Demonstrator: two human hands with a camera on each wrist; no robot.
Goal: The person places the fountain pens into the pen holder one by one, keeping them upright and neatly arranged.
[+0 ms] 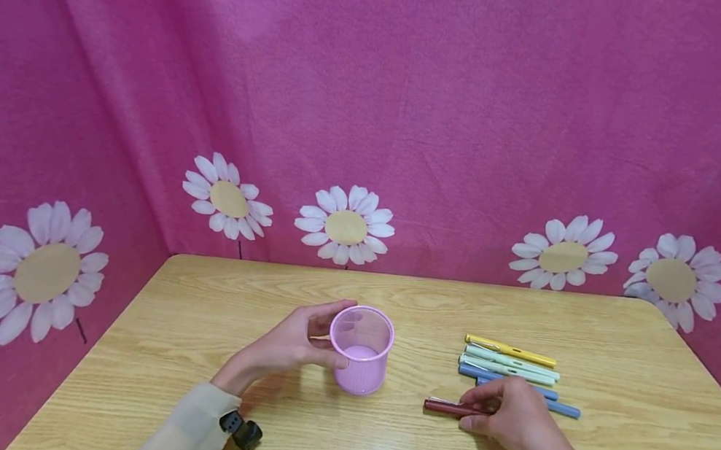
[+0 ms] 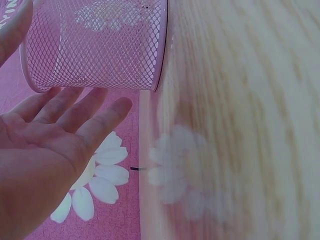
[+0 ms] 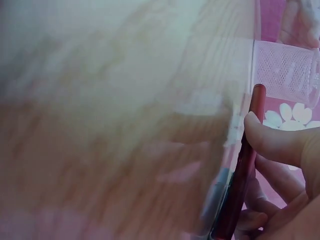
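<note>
Head view, left hand (image 1: 295,343) cupping mesh cup (image 1: 360,350), right-wrist view, right hand (image 3: 280,165) pinching red pen (image 3: 245,160)

A wooden table (image 1: 206,311) with a pale grain and rounded far corners carries everything. A pink mesh cup (image 1: 360,350) stands upright on it, just at the fingertips (image 1: 341,309) of the left hand (image 1: 285,345), thumb on the near side of its wall. To the right lies a row of pens, side by side and roughly parallel: a yellow pen (image 1: 511,351) farthest from the right hand's fingers (image 1: 481,399), then two pale green pens (image 1: 511,365), then what seem to be two blue pens (image 1: 562,407), partly hidden behind the knuckles. A dark red pen (image 1: 447,408) lies nearest, under the fingertips of the right hand (image 1: 514,421).
</note>
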